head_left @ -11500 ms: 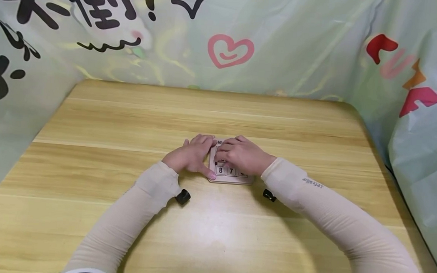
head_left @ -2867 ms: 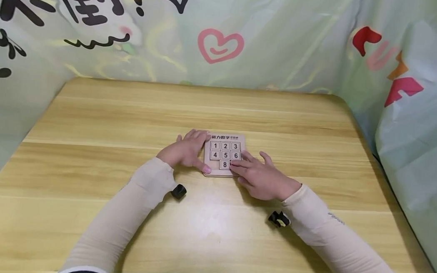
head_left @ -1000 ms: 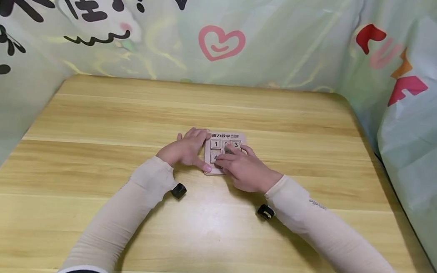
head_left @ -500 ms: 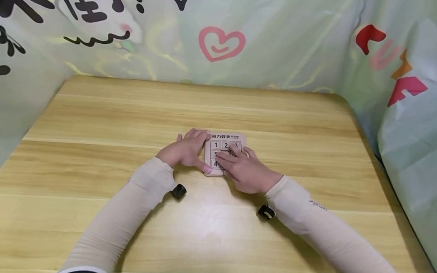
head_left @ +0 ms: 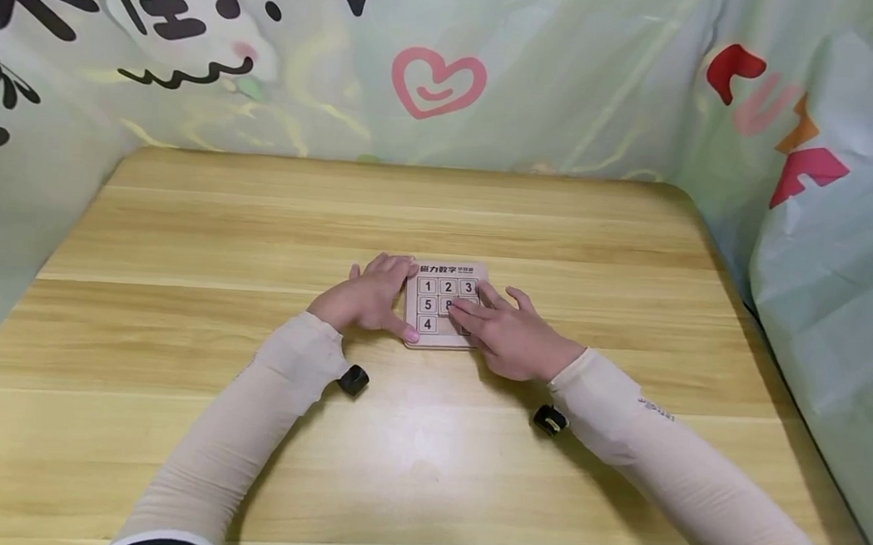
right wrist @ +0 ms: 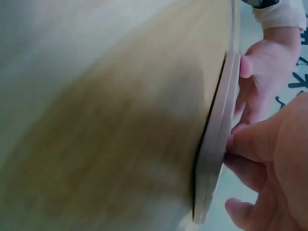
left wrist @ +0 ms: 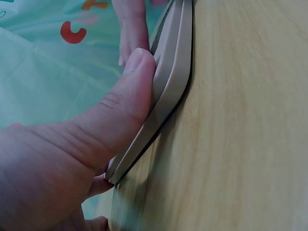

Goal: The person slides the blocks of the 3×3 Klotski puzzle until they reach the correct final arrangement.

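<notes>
A pale wooden number slide puzzle [head_left: 442, 345] lies flat on the table, with black characters along its top. Its tiles read 1, 2, 3 in the upper row, 5 and 8 in the middle and 4 at lower left; a bare slot follows the 4. My left hand [head_left: 371, 298] holds the puzzle's left side, thumb at the near corner and fingers at the far corner; in the left wrist view the thumb [left wrist: 130, 89] presses the edge. My right hand [head_left: 518, 336] touches the tiles with nearly straight fingertips, covering the right end of the middle row and partly a lower-right tile.
The wood-grain table [head_left: 425, 463] extends around the puzzle on all sides. Behind it and at both sides hangs a pale green printed cloth [head_left: 568, 80] with a pink heart and dark lettering. Small black cameras sit at the left wrist [head_left: 353, 381] and right wrist [head_left: 551, 419].
Over the last seconds the 4 went down and the 5 went left; most recently the 8 rose into the middle slot. My right hand has drawn back slightly rightward; the left stays.
</notes>
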Demonstrator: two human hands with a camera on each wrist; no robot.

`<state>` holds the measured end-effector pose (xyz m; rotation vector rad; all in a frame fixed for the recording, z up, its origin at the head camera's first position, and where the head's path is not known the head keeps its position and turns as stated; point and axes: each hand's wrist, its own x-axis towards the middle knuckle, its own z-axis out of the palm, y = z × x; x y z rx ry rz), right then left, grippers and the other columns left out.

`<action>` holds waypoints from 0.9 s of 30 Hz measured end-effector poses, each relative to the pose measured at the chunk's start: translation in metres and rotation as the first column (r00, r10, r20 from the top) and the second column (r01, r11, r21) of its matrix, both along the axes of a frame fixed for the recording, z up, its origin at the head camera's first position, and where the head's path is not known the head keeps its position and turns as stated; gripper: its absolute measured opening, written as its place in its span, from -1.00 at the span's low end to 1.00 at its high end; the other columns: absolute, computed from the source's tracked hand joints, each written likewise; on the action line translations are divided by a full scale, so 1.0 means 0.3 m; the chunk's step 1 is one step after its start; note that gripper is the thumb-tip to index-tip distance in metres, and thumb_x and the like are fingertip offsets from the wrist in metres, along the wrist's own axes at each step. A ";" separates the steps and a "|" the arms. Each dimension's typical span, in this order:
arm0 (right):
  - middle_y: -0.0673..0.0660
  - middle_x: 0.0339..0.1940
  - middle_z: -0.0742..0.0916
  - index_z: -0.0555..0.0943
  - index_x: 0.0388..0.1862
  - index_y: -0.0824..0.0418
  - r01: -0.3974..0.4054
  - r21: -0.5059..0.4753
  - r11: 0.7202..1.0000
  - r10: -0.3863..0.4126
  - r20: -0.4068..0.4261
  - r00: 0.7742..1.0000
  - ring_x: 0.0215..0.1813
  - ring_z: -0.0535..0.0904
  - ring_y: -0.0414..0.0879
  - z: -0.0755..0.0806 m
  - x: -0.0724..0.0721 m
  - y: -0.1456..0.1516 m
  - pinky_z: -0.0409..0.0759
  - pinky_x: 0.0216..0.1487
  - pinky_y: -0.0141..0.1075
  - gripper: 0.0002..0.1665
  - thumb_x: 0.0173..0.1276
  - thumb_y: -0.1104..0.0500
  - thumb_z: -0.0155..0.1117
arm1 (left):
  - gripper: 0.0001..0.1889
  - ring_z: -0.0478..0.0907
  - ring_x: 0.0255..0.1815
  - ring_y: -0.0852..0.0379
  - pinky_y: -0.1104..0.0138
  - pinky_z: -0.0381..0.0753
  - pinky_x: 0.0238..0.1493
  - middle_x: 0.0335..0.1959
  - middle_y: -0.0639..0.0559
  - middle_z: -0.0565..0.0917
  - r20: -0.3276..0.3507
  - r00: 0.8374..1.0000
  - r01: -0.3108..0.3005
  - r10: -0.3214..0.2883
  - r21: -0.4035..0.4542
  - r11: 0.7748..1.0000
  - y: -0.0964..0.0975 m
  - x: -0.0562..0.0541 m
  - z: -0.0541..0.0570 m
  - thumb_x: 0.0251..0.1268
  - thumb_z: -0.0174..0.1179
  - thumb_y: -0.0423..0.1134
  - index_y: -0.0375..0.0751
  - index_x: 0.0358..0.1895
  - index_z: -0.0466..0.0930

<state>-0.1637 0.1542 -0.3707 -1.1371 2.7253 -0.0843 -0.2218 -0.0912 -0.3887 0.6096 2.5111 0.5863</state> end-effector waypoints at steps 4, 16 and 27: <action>0.06 0.27 0.59 0.58 0.25 0.17 0.018 -0.025 1.000 -0.019 -0.040 0.999 0.46 0.21 0.20 0.016 0.006 0.011 0.12 0.34 0.29 -0.54 0.37 0.22 0.09 | 0.20 -0.34 0.54 -0.25 -0.26 -0.41 0.39 0.57 -0.11 -0.11 0.002 1.000 0.003 -0.003 0.004 1.000 -0.004 0.000 0.001 -0.17 0.48 0.22 -0.17 0.51 -0.03; 0.11 0.38 0.48 0.43 0.38 0.21 -0.025 -0.069 0.997 0.026 0.002 1.000 0.49 0.12 0.22 -0.002 -0.001 0.000 0.13 0.34 0.31 -0.40 0.33 0.26 0.09 | 0.20 -0.34 0.54 -0.25 -0.26 -0.40 0.40 0.57 -0.11 -0.12 0.003 1.000 0.004 -0.004 -0.001 1.000 -0.008 0.000 0.003 -0.16 0.47 0.24 -0.17 0.51 -0.02; 0.06 0.19 0.65 0.66 0.12 0.16 -0.014 -0.027 1.000 0.013 -0.045 0.999 0.41 0.32 0.16 0.041 0.004 0.016 0.21 0.31 0.30 -0.48 0.17 0.36 0.09 | 0.21 -0.36 0.54 -0.26 -0.26 -0.44 0.39 0.57 -0.10 -0.12 0.005 1.000 0.002 -0.002 0.012 1.000 -0.009 0.002 -0.003 -0.18 0.48 0.23 -0.16 0.52 -0.04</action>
